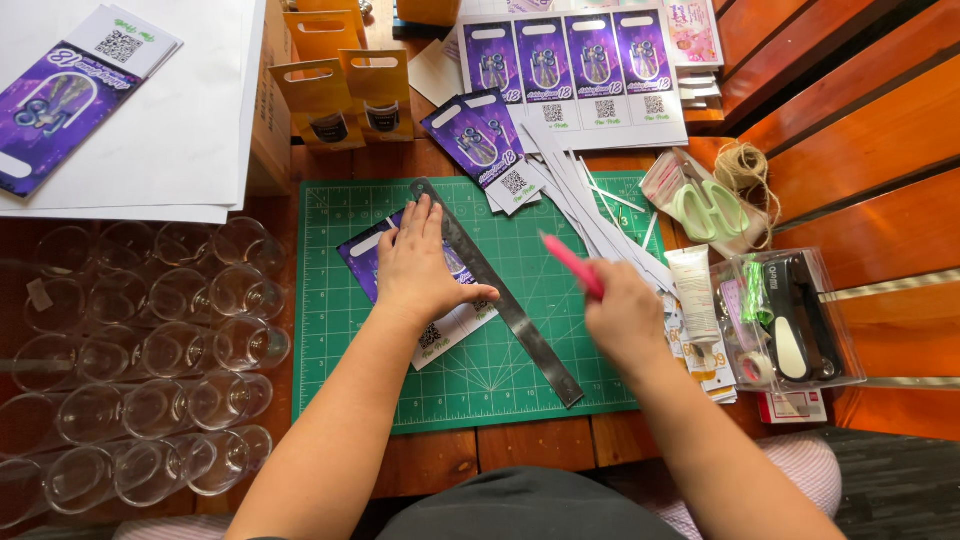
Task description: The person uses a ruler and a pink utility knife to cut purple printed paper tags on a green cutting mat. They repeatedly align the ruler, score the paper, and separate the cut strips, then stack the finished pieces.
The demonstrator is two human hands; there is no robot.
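Note:
My left hand (420, 265) lies flat, fingers spread, on a purple printed card (440, 325) and the edge of a metal ruler (520, 310) laid diagonally across the green cutting mat (560, 360). My right hand (625, 315) hovers to the ruler's right, closed around a pink craft knife (572, 262), which is motion-blurred and points up-left. A strip of purple cards (570, 65) and two loose ones (480, 140) lie beyond the mat.
Several clear plastic cups (150, 350) lie in rows at left. White paper sheets (190, 130) and yellow tags (345, 85) sit at the back. White paper offcuts (590, 205), green scissors (710, 210), twine (745, 165), a glue tube (695, 295) and a clear box of tools (790, 320) are at right.

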